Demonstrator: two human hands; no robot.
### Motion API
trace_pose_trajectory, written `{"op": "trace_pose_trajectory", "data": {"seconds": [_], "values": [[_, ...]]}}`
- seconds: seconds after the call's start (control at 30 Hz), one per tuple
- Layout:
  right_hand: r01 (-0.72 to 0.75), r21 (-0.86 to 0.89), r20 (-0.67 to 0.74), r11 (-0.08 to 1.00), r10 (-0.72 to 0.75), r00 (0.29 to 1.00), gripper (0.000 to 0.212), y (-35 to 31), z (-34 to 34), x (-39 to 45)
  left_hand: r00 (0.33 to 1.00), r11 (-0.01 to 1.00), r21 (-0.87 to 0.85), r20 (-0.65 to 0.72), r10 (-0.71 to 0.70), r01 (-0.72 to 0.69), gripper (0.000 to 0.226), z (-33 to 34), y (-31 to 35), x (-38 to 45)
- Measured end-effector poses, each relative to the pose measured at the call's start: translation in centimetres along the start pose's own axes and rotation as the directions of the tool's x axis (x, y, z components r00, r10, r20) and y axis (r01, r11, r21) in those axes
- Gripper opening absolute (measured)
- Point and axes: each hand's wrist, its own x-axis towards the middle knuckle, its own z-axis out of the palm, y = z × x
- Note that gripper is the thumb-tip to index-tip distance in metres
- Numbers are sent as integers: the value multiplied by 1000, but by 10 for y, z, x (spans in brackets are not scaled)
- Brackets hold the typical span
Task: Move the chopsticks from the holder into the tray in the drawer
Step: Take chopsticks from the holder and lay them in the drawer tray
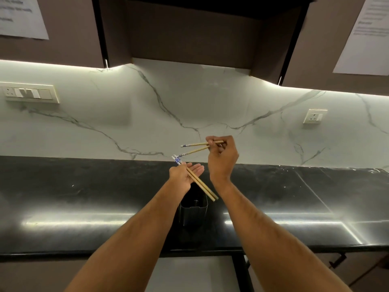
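A long black counter (84,199) runs left to right beneath a marble-patterned wall (189,106). On it, between the two forearms, stands a dark square holder (193,209), and from this angle no sticks show inside it. Below the near edge of the counter a pale surface shows, but whether it is the drawer cannot be told, and no tray is seen.

The right hand (222,159) is raised above the holder, fingers pinched round one pair of chopsticks (202,147) near their plain ends, the patterned tips splaying left. The left hand (185,175) lies palm up and mostly flat, with a second pair (200,183) resting across it.

They look light, thin, stiff and smooth, so they would likely roll or slip. Gripping each pair together near the middle should keep them aligned.
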Motion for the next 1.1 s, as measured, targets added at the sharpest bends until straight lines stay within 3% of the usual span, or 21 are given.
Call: {"op": "trace_pose_trajectory", "data": {"seconds": [0.1, 0.27, 0.4, 0.5, 0.6, 0.73, 0.9, 0.93, 1.0, 1.1], "values": [[-118, 6, -23, 993, 118, 993, 16, 11, -7, -16, 999, 994, -107, 45, 3, 2, 30, 12, 7, -7], [-314, 21, 57, 949, 312, 948, 23, 21, -20, -27, 996, 984, -161, -48, 73, -80, 30, 12, 11, -3], [-313, -182, 146, 932, 340, 929, 23, 27, -24, -33, 983, 971, -209, -164, 85, -119, 22, 13, 10, -2], [-219, -369, 284, 903, 334, 899, 18, 33, -28, -41, 971, 961, -243, -229, 75, -132, 24, 16, 12, -1], [-385, -343, 379, 857, 501, 777, 19, 37, -31, -50, 964, 961, -236, -250, 87, -148, 22, 18, 16, 1], [-632, -296, 446, 717, 688, 572, 26, 38, -35, -57, 969, 976, -127, -196, 150, -176, 24, 17, 16, 3], [-786, -241, 515, 570, 761, 394, 24, 48, -42, -64, 944, 938, 137, -38, 327, -319, 17, 8, 8, 1], [-813, -228, 541, 536, 764, 352, 32, 51, -44, -65, 934, 920, 177, -13, 358, -350, 16, 7, 8, 0], [-904, -132, 546, 406, 791, 275, 62, 61, -45, -69, 905, 876, 238, 40, 423, -420, 15, 10, 8, -4], [-958, 286, 497, 34, 850, 178, 86, 74, -41, -79, 865, 815, 296, 103, 491, -498, 14, 16, 6, -9]]}}
